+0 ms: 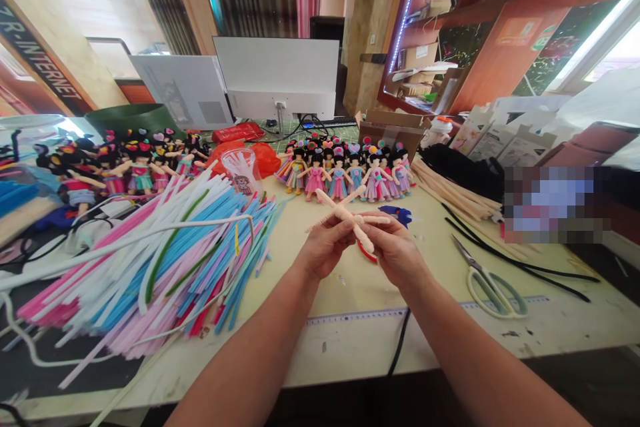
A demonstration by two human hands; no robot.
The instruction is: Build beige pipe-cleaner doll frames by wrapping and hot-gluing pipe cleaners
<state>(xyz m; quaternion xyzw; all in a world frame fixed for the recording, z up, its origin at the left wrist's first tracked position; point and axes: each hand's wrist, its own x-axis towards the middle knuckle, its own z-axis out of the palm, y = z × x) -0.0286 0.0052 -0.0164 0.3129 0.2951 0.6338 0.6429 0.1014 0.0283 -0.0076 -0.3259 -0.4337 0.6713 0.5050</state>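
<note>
My left hand [327, 243] and right hand [397, 247] both pinch a beige fuzzy figure [343, 212], held above the middle of the tabletop [440, 233]. Dressed dolls [339, 180] stand beyond, on the far side. Coloured stems [165, 260] lie left; scissors [482, 269] lie right, across the measuring strip [360, 317].

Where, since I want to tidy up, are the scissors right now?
In the head view, the scissors lie on the right side of the table, to the right of the right hand and beside two black strips.
</note>
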